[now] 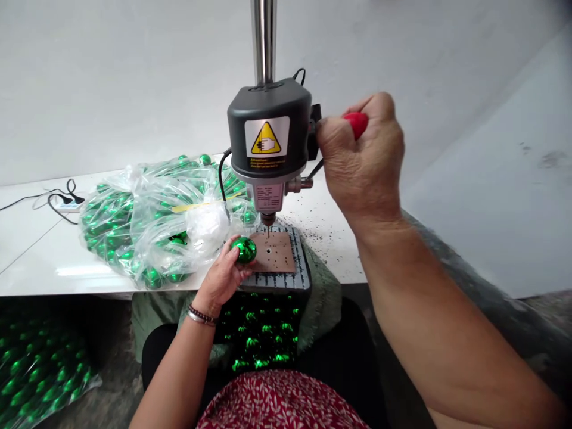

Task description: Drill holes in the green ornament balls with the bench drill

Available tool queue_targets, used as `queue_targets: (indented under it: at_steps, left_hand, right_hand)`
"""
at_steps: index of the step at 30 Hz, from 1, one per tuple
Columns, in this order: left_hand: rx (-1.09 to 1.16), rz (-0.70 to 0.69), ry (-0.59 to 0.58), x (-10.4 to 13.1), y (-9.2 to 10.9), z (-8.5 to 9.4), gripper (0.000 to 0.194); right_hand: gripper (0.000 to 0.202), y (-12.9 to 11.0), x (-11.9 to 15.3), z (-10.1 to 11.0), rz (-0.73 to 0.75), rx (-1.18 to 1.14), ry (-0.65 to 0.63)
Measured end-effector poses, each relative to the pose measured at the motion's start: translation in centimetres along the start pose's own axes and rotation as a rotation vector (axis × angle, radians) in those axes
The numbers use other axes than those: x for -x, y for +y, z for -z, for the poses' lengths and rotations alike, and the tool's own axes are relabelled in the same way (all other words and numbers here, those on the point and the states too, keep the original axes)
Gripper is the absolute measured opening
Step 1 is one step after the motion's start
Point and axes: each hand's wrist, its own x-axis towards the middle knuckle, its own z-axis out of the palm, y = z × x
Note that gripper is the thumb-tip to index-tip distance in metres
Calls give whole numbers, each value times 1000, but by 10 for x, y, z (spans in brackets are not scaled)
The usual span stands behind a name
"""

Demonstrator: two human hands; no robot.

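Note:
A shiny green ball (245, 250) is held in the fingers of my left hand (224, 271), over the left side of a brown board (281, 253) with a small hole in it. The board lies on the grey base (302, 262) of a bench drill press (270, 131). Above the board, the thin drill bit (269, 231) points down, to the right of the ball and apart from it. My right hand (364, 155) is wrapped round the red-knobbed feed lever (356, 124) on the drill's right side. Most of the lever is hidden by that hand.
Clear plastic bags (147, 220) full of green balls lie on the white table (36, 244) at left. Dark shavings are scattered right of the base. More green balls (263, 330) sit below the table edge, and another bag (40, 363) lies at lower left. A power strip (69, 205) stands behind.

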Motion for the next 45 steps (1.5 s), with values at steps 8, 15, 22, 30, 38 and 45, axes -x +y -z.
queue_targets:
  at_steps: [8, 15, 22, 30, 38, 45]
  left_hand:
    - [-706, -266, 120, -30, 2, -14, 54]
    - [-825, -281, 117, -45, -6, -22, 56]
    - [-907, -391, 26, -49, -7, -22, 54]
    - [-903, -358, -16, -49, -10, -26, 54]
    - [-765, -333, 46, -51, -18, -35, 52]
    - [-801, -311, 55, -48, -16, -37, 52]
  right_hand:
    - [24, 0, -1, 1, -17, -20, -17]
    - [26, -2, 0, 3, -38, -11, -49]
    - [27, -1, -1, 4, -33, 20, -64]
    - [24, 1, 1, 4, 18, -10, -17]
    - [22, 9, 12, 4, 100, -5, 38]
    - [18, 18, 31, 8, 190, 62, 134]
